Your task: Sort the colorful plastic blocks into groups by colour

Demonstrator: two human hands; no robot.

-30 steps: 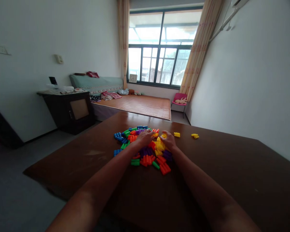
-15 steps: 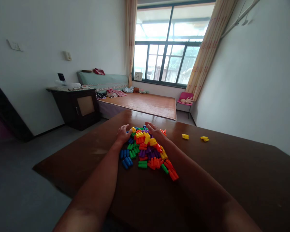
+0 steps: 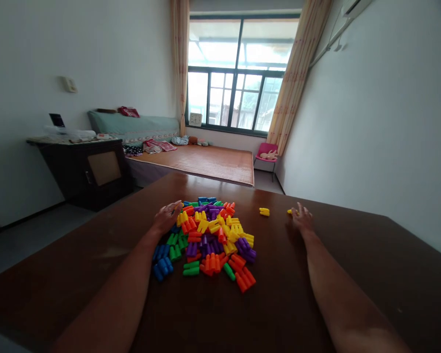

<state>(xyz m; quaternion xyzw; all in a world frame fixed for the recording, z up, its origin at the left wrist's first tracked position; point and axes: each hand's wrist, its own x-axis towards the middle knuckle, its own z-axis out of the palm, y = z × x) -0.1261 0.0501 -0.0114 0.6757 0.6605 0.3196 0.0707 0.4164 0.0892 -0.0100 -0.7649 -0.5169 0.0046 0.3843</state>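
Note:
On the brown table, a heap of colourful plastic toy pieces [image 3: 207, 244] lies between my arms, in yellow, orange, purple, green and blue. Each piece looks like short rounded pegs joined side by side. My left hand [image 3: 168, 217] rests against the heap's far left side, fingers stretched forward and not wrapped round anything; a yellow piece shows by its fingertips. Well to the right of the heap, my right hand [image 3: 303, 218] is at a small yellow toy piece [image 3: 289, 212], partly hidden by its fingers, which look apart. Another yellow toy piece [image 3: 264, 212] lies between heap and right hand.
The dark table [image 3: 353, 264] has an angled far right corner. Beyond it stand a bed [image 3: 213, 159] with a woven mat, a pink chair [image 3: 267, 149] with a soft toy, and a dark cabinet [image 3: 77, 171] on the left.
My right hand has left the heap's right side and moved right to the farther yellow piece. My left hand stays by the heap's left side. The view has turned slightly right.

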